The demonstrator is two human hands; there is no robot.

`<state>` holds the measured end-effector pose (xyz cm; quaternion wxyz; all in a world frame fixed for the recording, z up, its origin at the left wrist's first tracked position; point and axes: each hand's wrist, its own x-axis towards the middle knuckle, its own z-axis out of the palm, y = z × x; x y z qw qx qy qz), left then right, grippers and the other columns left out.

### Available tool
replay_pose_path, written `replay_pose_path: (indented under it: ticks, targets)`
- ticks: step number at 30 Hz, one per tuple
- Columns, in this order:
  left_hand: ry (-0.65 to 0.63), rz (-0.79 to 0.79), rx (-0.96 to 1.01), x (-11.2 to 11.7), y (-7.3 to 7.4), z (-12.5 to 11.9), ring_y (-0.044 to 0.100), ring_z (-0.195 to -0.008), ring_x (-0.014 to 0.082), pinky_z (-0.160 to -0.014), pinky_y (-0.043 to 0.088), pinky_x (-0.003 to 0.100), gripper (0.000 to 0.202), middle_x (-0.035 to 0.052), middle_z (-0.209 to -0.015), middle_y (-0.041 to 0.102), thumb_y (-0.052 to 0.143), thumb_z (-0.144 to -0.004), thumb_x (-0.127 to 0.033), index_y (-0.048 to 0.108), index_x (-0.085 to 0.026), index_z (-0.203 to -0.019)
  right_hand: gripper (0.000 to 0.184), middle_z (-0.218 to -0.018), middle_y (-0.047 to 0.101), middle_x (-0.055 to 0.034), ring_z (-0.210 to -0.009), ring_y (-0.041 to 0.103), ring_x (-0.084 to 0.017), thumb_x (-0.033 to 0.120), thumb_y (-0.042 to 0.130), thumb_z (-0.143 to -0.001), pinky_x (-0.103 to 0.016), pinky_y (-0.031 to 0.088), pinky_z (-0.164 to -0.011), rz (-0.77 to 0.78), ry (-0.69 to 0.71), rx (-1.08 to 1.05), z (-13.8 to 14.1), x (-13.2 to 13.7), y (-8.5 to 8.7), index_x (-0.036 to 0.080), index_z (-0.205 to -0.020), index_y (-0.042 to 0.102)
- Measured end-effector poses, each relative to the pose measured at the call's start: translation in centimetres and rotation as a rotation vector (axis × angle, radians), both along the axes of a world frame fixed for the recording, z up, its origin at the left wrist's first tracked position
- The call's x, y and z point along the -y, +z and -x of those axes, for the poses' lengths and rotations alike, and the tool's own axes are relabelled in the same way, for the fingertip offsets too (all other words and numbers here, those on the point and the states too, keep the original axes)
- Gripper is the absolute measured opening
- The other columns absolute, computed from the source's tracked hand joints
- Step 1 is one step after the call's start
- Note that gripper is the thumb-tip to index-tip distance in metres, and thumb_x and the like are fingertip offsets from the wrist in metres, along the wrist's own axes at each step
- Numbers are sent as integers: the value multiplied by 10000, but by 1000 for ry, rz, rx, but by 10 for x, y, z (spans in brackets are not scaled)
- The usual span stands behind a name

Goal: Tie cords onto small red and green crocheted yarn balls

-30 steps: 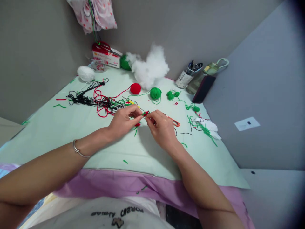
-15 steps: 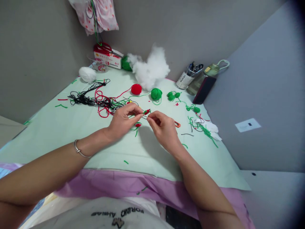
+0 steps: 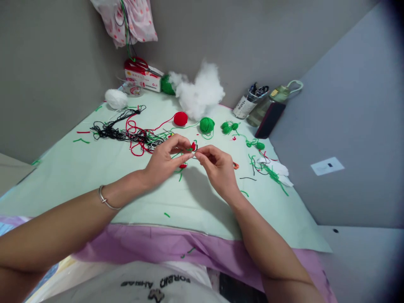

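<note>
One small red-and-green yarn piece (image 3: 193, 146) sits pinched in the left hand (image 3: 166, 158); the right hand (image 3: 218, 168) pinches just beside it, on what I can't tell; the piece, probably light and soft, suits an edge grip; white stuffing (image 3: 200, 92) beyond

Yarn tangle (image 3: 118, 131) lies beyond the left hand (image 3: 162, 160), stuffing (image 3: 201, 93) behind a yarn ball (image 3: 207, 125), scissors (image 3: 145, 66) on a box (image 3: 139, 79), cup (image 3: 244, 106) left of a bottle (image 3: 258, 113).
</note>
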<state>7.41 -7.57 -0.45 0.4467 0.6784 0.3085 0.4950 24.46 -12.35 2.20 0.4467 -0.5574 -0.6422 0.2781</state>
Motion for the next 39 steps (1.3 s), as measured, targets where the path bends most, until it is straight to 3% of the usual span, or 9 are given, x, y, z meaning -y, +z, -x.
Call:
replay_pose_path:
  ticks: [3,17,23,30,36,39]
  targets:
    - [-7,68,60,0,1,-1,628,-898,170,-858,539,315,175,31,-941,636,717,-815,-308,607,-200,-899,185,-691,594,5,-593,480,-114,357,634,-889,-259,403,-572,43,6,-25,1,1,2,190,-811,652]
    - [13,33,34,0,-5,-1,622,-805,149,-774,528,286,132,10,-861,642,724,-832,-301,645,-199,-860,207,-578,548,33,-519,431,-84,360,671,-847,-238,314,-497,226,48,-213,2,0,9,165,-781,646]
    - [65,-304,-65,-1,-9,1,606,-792,159,-747,492,303,49,32,-816,669,665,-896,-220,684,-202,-855,234,-578,546,48,-483,403,-66,370,721,-810,-228,310,-476,301,94,-400,0,-3,6,171,-781,603]
    - [144,-648,-20,-10,-7,6,659,-825,162,-757,537,299,73,47,-851,692,634,-919,-148,683,-194,-890,229,-790,645,4,-695,609,-113,305,769,-795,-274,517,-682,317,279,-494,-4,-4,7,182,-906,612]
    - [100,-825,-87,-8,-6,8,678,-832,132,-748,551,246,142,52,-938,706,596,-938,-99,679,-207,-976,229,-959,642,-9,-770,665,-126,257,720,-804,-342,587,-802,287,270,-496,-2,-3,10,205,-983,587]
    - [100,-832,-98,-7,-6,8,674,-849,133,-761,553,250,164,56,-954,701,600,-931,-77,673,-207,-999,131,-1033,642,-21,-787,650,-121,235,622,-860,-330,577,-799,135,169,-344,-7,-3,10,207,-984,593]
